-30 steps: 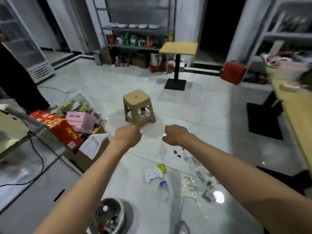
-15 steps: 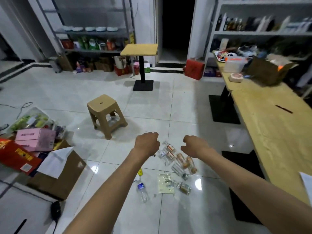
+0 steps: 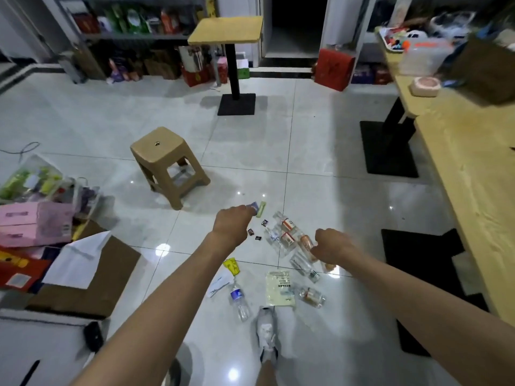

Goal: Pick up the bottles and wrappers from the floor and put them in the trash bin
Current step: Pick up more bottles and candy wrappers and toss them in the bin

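Litter lies on the white tiled floor ahead of me. A clear plastic bottle with a blue label lies near my shoe. Several clear glass bottles with orange labels are clustered further ahead, one more to the right. A pale paper packet, a yellow wrapper, a white wrapper, a green wrapper and small dark wrappers lie around them. My left hand and my right hand are held out in fists above the litter, holding nothing. The trash bin is out of view.
A tan plastic stool stands ahead left. A small pedestal table is further back. A long wooden table runs along the right with black bases. Cardboard and pink boxes crowd the left. My shoe is at the bottom.
My view swung right and down and I stepped closer to the litter. The bin dropped out of view. Both fists stay closed and empty.
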Demonstrator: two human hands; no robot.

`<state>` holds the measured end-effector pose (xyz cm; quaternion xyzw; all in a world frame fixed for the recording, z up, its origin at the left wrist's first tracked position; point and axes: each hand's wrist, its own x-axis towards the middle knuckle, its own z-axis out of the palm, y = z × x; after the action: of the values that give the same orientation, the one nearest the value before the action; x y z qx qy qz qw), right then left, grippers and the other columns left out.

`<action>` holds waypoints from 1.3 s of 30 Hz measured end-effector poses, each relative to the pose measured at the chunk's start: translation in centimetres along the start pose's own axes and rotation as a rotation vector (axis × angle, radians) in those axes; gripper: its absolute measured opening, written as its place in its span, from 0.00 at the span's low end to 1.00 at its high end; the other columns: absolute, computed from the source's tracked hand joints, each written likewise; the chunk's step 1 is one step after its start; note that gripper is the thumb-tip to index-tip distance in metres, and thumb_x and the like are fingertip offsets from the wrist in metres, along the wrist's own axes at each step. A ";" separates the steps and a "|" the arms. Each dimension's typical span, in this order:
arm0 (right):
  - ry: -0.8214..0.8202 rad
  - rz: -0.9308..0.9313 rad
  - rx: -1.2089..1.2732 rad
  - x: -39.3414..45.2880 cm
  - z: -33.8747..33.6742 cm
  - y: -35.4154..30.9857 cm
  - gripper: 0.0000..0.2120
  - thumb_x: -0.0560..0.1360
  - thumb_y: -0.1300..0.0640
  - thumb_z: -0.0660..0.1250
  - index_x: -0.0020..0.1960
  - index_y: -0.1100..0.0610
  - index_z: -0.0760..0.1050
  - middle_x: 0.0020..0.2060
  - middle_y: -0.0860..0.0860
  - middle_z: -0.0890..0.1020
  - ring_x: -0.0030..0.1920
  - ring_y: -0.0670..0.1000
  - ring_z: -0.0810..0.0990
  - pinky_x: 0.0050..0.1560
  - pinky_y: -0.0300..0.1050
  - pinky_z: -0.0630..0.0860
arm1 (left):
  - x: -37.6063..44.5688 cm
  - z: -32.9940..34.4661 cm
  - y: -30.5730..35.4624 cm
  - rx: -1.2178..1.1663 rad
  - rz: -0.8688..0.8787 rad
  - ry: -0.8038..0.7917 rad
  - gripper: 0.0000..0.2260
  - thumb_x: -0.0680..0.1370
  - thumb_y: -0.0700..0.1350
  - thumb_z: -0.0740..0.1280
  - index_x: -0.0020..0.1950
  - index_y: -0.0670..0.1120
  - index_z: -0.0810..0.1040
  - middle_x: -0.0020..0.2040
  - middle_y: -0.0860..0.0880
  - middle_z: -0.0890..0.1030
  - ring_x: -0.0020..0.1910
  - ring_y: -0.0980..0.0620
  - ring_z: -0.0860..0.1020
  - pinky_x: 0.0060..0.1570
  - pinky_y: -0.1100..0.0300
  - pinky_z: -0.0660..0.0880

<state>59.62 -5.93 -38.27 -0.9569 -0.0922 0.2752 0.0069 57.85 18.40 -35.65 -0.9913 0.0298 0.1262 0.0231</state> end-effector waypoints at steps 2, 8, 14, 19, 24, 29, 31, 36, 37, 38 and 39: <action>-0.015 0.029 0.007 3.1 -0.3 0.1 0.17 0.75 0.51 0.60 0.62 0.56 0.73 0.58 0.54 0.80 0.57 0.56 0.79 0.46 0.42 0.72 | 3.2 1.0 -1.1 -0.012 0.010 -0.007 0.25 0.76 0.38 0.65 0.72 0.53 0.68 0.65 0.50 0.75 0.61 0.47 0.76 0.53 0.56 0.71; -0.014 0.073 0.065 13.5 -1.6 0.6 0.19 0.77 0.50 0.60 0.65 0.55 0.71 0.61 0.55 0.77 0.60 0.56 0.77 0.56 0.46 0.75 | 13.8 4.1 -3.4 -0.043 -0.005 0.045 0.24 0.74 0.38 0.63 0.70 0.51 0.69 0.60 0.48 0.76 0.57 0.46 0.76 0.48 0.56 0.68; -0.071 0.086 0.228 26.4 4.6 -0.1 0.19 0.76 0.48 0.61 0.64 0.54 0.71 0.56 0.53 0.79 0.55 0.54 0.79 0.46 0.44 0.73 | 25.2 13.5 -3.4 -0.135 -0.065 0.069 0.23 0.75 0.39 0.64 0.69 0.53 0.71 0.60 0.50 0.78 0.58 0.47 0.76 0.52 0.55 0.65; 0.014 0.129 0.361 40.8 18.3 0.9 0.21 0.74 0.48 0.63 0.65 0.52 0.71 0.56 0.54 0.79 0.54 0.56 0.79 0.50 0.47 0.76 | 35.3 32.7 -1.9 -0.317 -0.199 0.022 0.17 0.78 0.44 0.64 0.66 0.54 0.73 0.59 0.49 0.78 0.56 0.46 0.78 0.51 0.56 0.68; 0.089 0.098 0.315 55.0 33.2 2.6 0.20 0.75 0.47 0.65 0.66 0.46 0.73 0.57 0.53 0.78 0.56 0.57 0.80 0.56 0.50 0.77 | 43.8 53.6 1.6 -0.064 0.058 -0.013 0.21 0.76 0.36 0.63 0.67 0.51 0.71 0.62 0.47 0.74 0.59 0.44 0.75 0.53 0.53 0.68; 0.161 0.063 0.284 65.7 45.9 4.2 0.23 0.74 0.46 0.67 0.68 0.46 0.72 0.62 0.55 0.76 0.61 0.57 0.76 0.57 0.50 0.76 | 49.3 68.8 3.2 0.293 0.564 0.029 0.23 0.75 0.34 0.61 0.70 0.43 0.67 0.65 0.42 0.72 0.62 0.40 0.71 0.61 0.47 0.68; 0.154 0.062 0.271 68.9 48.9 4.5 0.27 0.73 0.44 0.68 0.70 0.45 0.67 0.64 0.55 0.73 0.64 0.57 0.73 0.58 0.53 0.75 | 50.9 72.3 3.3 0.363 0.600 0.069 0.24 0.76 0.35 0.60 0.72 0.43 0.63 0.67 0.42 0.70 0.65 0.40 0.69 0.64 0.47 0.65; 0.162 0.061 0.300 73.8 53.8 5.0 0.36 0.75 0.40 0.64 0.77 0.48 0.54 0.65 0.58 0.72 0.64 0.60 0.73 0.58 0.55 0.75 | 53.8 77.0 3.6 0.411 0.547 0.081 0.27 0.75 0.37 0.62 0.74 0.43 0.60 0.69 0.42 0.66 0.68 0.42 0.66 0.67 0.46 0.63; 0.158 0.065 0.332 74.3 54.3 5.0 0.38 0.75 0.40 0.64 0.78 0.50 0.51 0.65 0.59 0.73 0.63 0.61 0.74 0.58 0.55 0.75 | 54.1 77.4 3.7 0.411 0.542 0.092 0.25 0.75 0.37 0.63 0.72 0.44 0.63 0.68 0.42 0.67 0.68 0.42 0.66 0.68 0.45 0.63; 0.159 0.070 0.359 74.8 54.8 5.0 0.39 0.75 0.40 0.65 0.78 0.51 0.49 0.64 0.60 0.73 0.63 0.62 0.75 0.58 0.55 0.74 | 54.4 77.8 3.8 0.412 0.543 0.106 0.23 0.75 0.37 0.63 0.70 0.44 0.65 0.67 0.43 0.68 0.68 0.42 0.66 0.69 0.45 0.62; 0.169 0.075 0.376 75.2 55.2 4.9 0.40 0.75 0.41 0.65 0.78 0.52 0.48 0.64 0.61 0.73 0.63 0.63 0.75 0.59 0.55 0.74 | 54.5 78.1 3.8 0.416 0.544 0.126 0.21 0.76 0.37 0.63 0.68 0.45 0.67 0.66 0.44 0.69 0.68 0.42 0.67 0.70 0.44 0.61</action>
<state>93.86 0.71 -124.92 -0.9612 -0.0029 0.2065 0.1829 90.87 15.87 -125.00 -0.9269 0.3195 0.0575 0.1884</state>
